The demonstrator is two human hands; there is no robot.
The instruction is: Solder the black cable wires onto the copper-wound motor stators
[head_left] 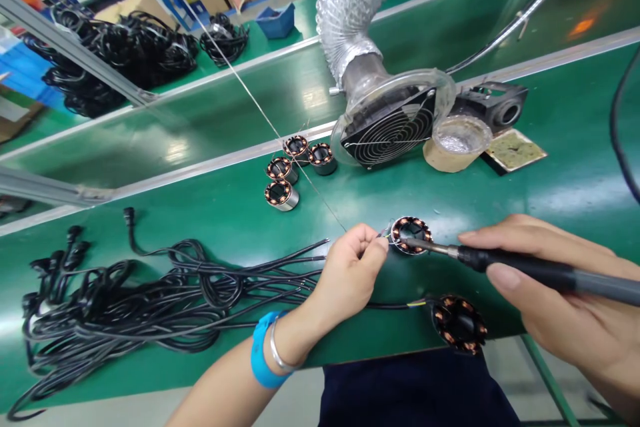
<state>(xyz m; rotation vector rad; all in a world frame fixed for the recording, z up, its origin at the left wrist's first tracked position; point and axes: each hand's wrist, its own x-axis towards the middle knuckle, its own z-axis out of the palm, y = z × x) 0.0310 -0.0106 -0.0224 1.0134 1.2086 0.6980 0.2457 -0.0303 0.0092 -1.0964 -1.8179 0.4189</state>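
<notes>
My right hand (pixel 555 293) grips a soldering iron (pixel 525 268) by its dark handle. Its tip (pixel 413 242) rests at the copper windings of a motor stator (pixel 411 235), a ring standing on the bench. Left of this stator, my left hand (pixel 353 263) pinches thin wire ends, one yellow-green, at its edge. A thin silvery solder wire (pixel 260 110) runs down from the upper left to the left fingers. Nearer me, a second stator (pixel 459 323) sits by the bench edge, with a black cable (pixel 390 305) joined to it.
Black cables with plugs (pixel 200 287) lie heaped on the left. Several stators (pixel 281 195) stand toward the back. Behind my hands are a fume fan (pixel 390 130) with a silver duct (pixel 345 7), a round tub (pixel 450 150), an iron stand (pixel 493 103) and a sponge tray (pixel 515 149).
</notes>
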